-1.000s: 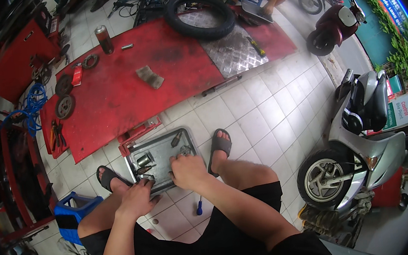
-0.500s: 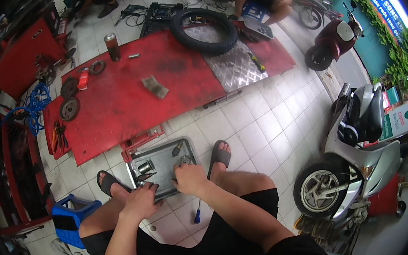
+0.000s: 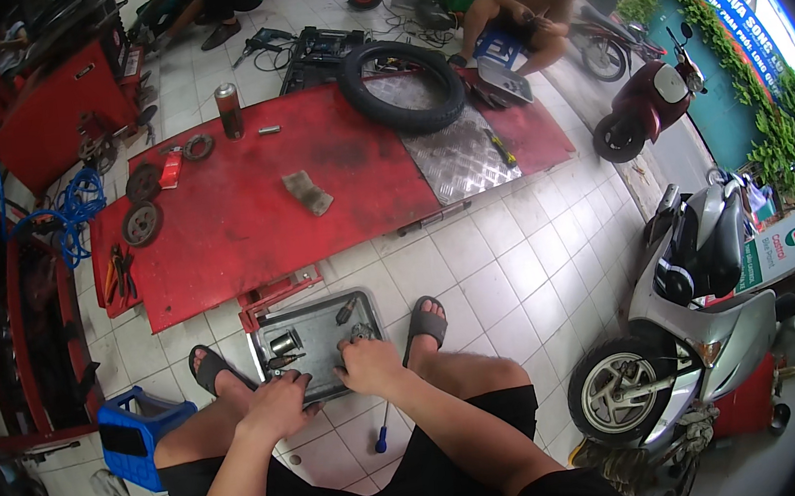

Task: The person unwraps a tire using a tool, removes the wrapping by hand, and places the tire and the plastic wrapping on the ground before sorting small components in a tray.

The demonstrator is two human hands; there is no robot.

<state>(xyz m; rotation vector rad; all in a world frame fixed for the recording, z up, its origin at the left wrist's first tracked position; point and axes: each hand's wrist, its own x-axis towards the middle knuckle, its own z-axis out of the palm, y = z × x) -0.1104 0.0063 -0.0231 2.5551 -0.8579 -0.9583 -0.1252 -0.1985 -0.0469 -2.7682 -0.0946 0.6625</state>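
Observation:
A grey metal tray [image 3: 328, 306] lies on the tiles between my feet. My left hand [image 3: 281, 407] is at its near left rim, fingers bent over the edge, thumb apart from them; nothing shows in its grasp. Over the near right part of the tray, my right hand [image 3: 369, 365] is closed with bent fingers; whatever they grip is hidden. Just beyond those fingers is a small metal part [image 3: 361, 331]. Inside the tray are a shiny metal cylinder [image 3: 284, 343], a dark slender part [image 3: 283, 361] near my left fingers, and a dark pointed part [image 3: 346, 311] at the far right.
A blue-handled screwdriver [image 3: 381, 439] lies on the floor near me. Ahead stands a low red bench [image 3: 241, 231] bearing a tyre [image 3: 400, 86], spray can [image 3: 228, 111] and pliers [image 3: 118, 274]. A blue stool [image 3: 150, 431] is left, a silver scooter [image 3: 698, 342] right. Another person [image 3: 528, 12] sits beyond.
The whole scene sits slightly lower in the picture as my head view tilts up. My left hand has shifted slightly; my right stays over the tray's near right part.

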